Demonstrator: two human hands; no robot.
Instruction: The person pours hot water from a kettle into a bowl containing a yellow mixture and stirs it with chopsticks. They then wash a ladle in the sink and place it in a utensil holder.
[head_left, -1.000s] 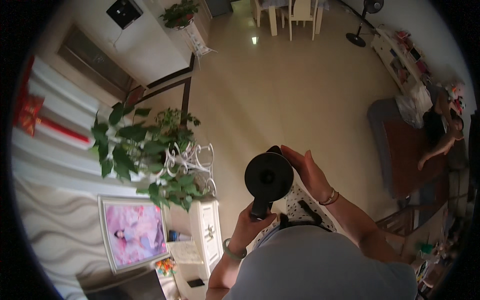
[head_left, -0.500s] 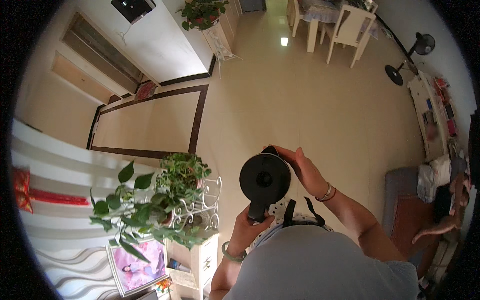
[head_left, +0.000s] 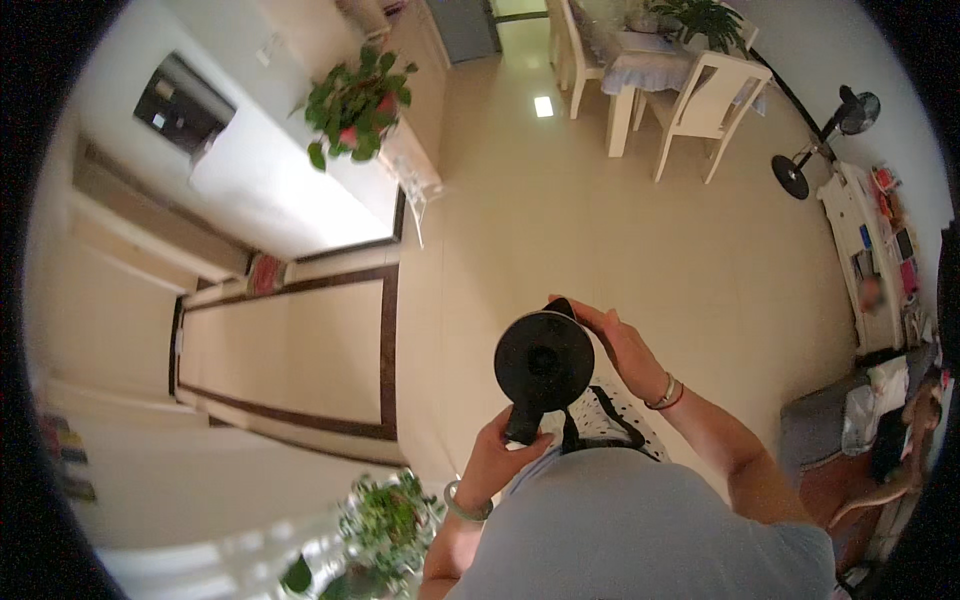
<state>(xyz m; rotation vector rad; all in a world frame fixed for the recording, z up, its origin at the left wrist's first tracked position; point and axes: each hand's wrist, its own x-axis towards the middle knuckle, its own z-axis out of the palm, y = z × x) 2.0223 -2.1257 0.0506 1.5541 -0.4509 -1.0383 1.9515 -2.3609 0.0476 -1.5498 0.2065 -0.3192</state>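
Observation:
In front of my body I hold a black kettle (head_left: 543,362), seen from above, with its round lid up and its spout pointing away from me. My left hand (head_left: 497,459) wraps around the kettle's handle (head_left: 523,424) at the near side. Along the far right side, next to the spout, lies my right hand (head_left: 625,350), its fingers stretched out and thumb raised. Whether its fingertips press on the kettle is hard to see. The kettle's body is mostly hidden under its top.
Potted plants (head_left: 385,525) stand at the lower left, and another plant (head_left: 360,105) on a stand further ahead. A dining chair (head_left: 705,105) and table (head_left: 650,75) are at the far end. A fan (head_left: 790,177), a white cabinet (head_left: 850,265) and a grey sofa (head_left: 825,420) line the right.
I have moved forward across the floor: the plants at left have slid back toward the lower edge, and the far stand and table look nearer. Both hands keep their places on the kettle.

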